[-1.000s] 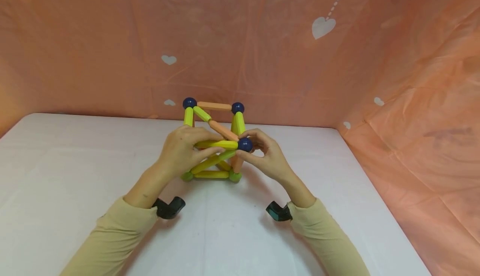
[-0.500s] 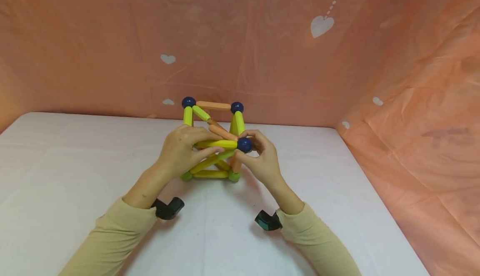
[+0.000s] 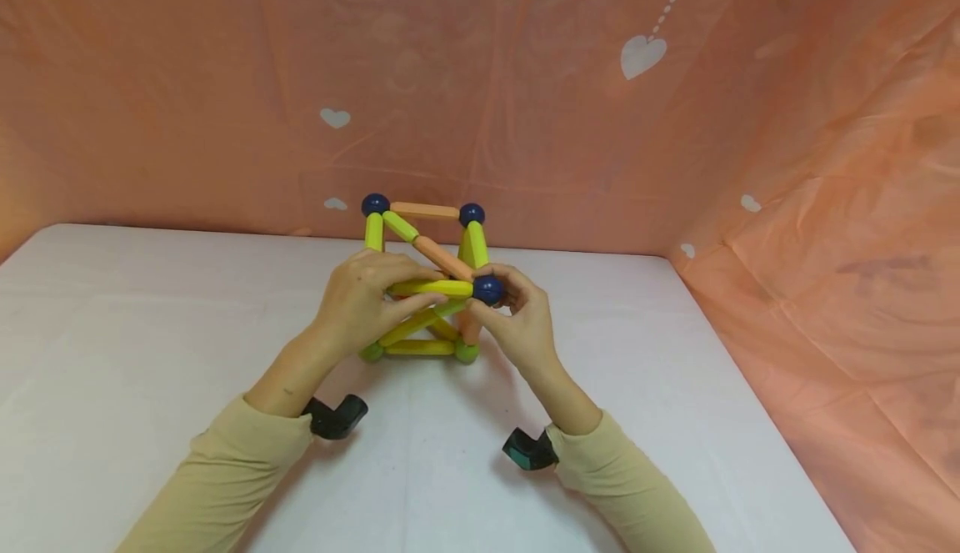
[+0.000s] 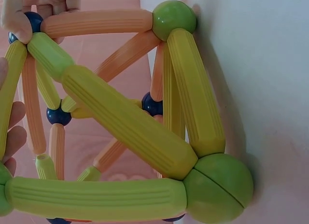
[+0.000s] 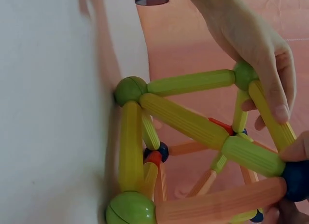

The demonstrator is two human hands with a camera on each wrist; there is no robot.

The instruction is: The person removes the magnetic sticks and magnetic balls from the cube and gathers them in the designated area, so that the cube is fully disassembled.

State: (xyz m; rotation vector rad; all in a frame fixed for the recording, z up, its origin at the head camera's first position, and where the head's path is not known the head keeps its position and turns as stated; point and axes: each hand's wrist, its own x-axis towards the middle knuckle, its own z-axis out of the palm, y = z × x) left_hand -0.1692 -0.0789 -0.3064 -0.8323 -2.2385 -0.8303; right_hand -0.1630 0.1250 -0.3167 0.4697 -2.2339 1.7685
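A box-like frame of magnetic rods and balls stands on the table, with green balls at its lower front corners and dark blue balls at the top back. My left hand (image 3: pixel 360 290) pinches the yellow rod (image 3: pixel 435 289) along the top front between thumb and fingers. At that rod's right end, my right hand (image 3: pixel 527 311) grips a dark blue ball (image 3: pixel 488 289). In the left wrist view, this blue ball (image 4: pixel 34 22) joins an orange rod (image 4: pixel 96 22) and a diagonal of light green and yellow rods (image 4: pixel 125 118). A green ball (image 5: pixel 245 75) sits under my left hand in the right wrist view.
The table (image 3: pixel 187 336) has a white cover. Behind and to the right hangs an orange curtain (image 3: pixel 480 77) with white hearts. Black wrist devices, one on the left (image 3: pixel 335 416) and another on the right (image 3: pixel 529 449), hang just above the table.
My right wrist and forearm have swung left and a little nearer to me, while the fingers stay on the blue ball. The left hand and the frame have hardly moved.
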